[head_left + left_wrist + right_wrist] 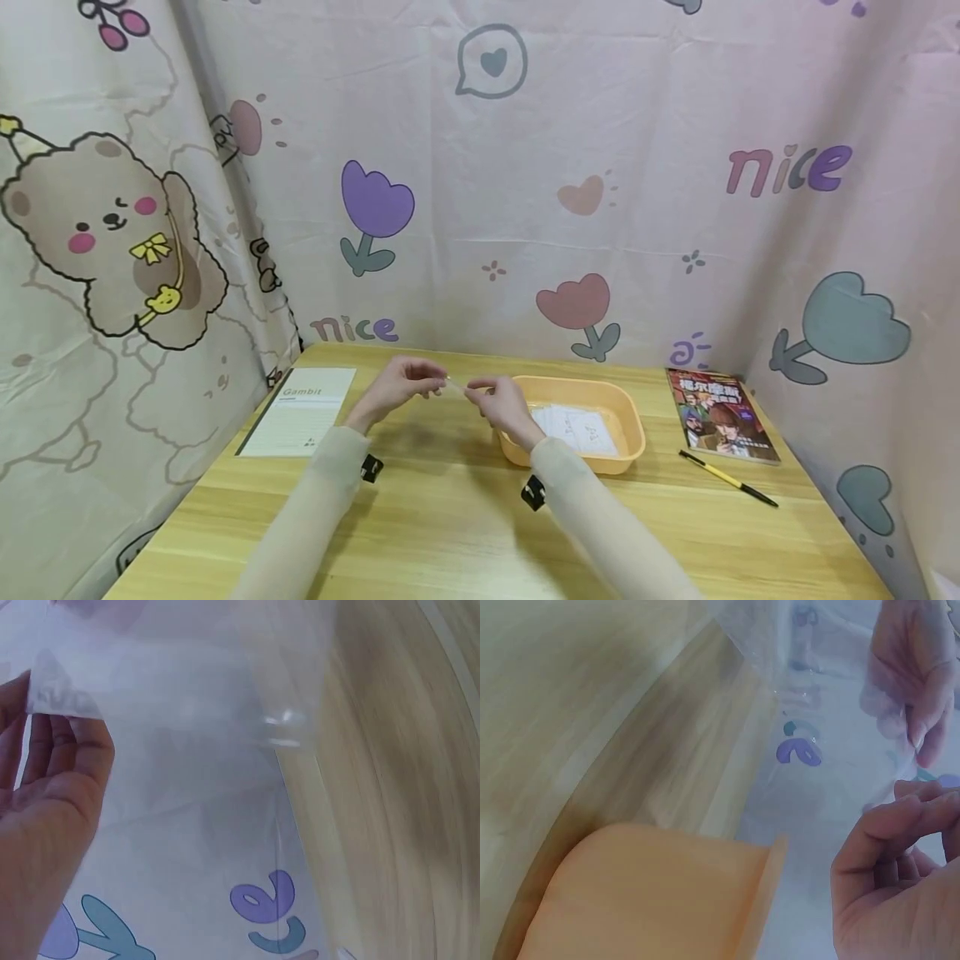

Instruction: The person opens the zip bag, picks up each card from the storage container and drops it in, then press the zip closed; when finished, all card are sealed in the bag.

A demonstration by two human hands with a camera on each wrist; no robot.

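Cartoon curtain (450, 125) behind a wood surface (450, 525), and both hands (403, 387) (506, 407) are pinched closed on some clear plastic (187, 690), near an orange tub (592, 464).

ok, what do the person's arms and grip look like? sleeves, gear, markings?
Left sleeve and right sleeve are long, plain off-white, no print visible. Left black block and right black block are small, with pale marks, at the inner side near the sleeve ends. Left grip and right grip are bare hands, no gloves. No cables visible.
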